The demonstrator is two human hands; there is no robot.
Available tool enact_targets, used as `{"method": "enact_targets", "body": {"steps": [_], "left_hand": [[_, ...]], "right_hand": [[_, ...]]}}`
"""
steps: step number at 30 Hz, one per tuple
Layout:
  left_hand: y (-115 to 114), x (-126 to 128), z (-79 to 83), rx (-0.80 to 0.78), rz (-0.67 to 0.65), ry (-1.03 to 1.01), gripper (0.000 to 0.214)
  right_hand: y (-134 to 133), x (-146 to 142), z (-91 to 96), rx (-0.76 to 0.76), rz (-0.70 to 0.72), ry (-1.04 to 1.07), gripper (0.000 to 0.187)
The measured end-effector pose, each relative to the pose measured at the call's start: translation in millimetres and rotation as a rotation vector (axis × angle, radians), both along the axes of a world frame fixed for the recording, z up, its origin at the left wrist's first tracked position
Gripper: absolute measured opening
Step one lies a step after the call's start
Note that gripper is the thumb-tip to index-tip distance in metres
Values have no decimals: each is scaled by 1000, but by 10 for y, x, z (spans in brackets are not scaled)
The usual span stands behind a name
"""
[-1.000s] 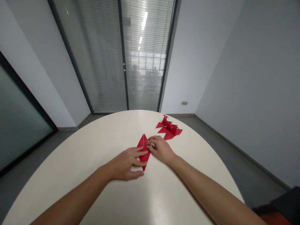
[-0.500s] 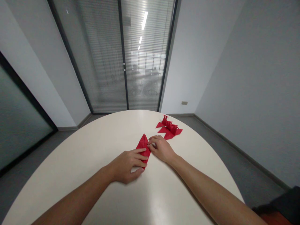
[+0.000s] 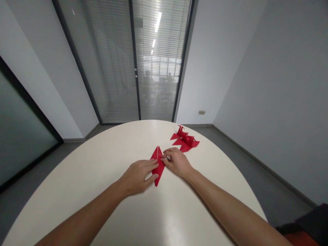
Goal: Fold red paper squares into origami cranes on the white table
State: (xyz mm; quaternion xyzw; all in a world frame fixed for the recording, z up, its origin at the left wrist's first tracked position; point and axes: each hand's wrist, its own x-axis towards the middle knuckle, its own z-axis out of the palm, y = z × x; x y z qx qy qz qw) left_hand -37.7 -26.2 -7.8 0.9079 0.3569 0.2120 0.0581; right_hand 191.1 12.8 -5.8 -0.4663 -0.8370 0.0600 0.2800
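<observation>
Paper (image 3: pixel 160 166) is creased to a diamond, split at its far tip; it shows no wings, while cranes (image 3: pixel 188 140) beyond look finished; it lies between the hands; left hand (image 3: pixel 139 174) rests on it, fingers extended; right hand (image 3: pixel 176 162) is narrow at its right edge, grip uncertain.

Dim & greyish o'all, brightest thru the R half of the glass partition (image 3: pixel 128 61), w/ white lamp streaks (image 3: pixel 158 22) near the top. Glares softly off the near part of the table (image 3: pixel 110 157), approx. centre. Darkens along the underside of the right forearm (image 3: pixel 217 201), only faintly below the left hand (image 3: pixel 138 176). Goes nearly black at bottom R corner. Stretches badly twd the edges, v. wide-angle, tilting the walls (image 3: pixel 276 85) outward. Fairly crisp on the red paper (image 3: pixel 160 169), hazy beyond the blinds (image 3: pixel 156 99).
</observation>
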Motion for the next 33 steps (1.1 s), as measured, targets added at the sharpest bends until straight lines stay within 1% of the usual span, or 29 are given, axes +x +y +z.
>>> {"method": "enact_targets", "body": {"steps": [8, 12, 20, 27, 33], "left_hand": [[7, 12, -34, 67, 35, 11, 40], [2, 16, -30, 66, 42, 11, 40], [-6, 16, -20, 86, 43, 1, 39], [5, 24, 7, 87, 99, 34, 45], [12, 35, 28, 87, 171, 34, 31]], "right_hand": [[1, 11, -3, -1, 13, -25, 20], [-1, 9, -4, 3, 26, -61, 25], [-21, -2, 3, 51, 62, -114, 25], [-45, -4, 11, 63, 123, -128, 25], [-56, -7, 0, 61, 160, -129, 30]]}}
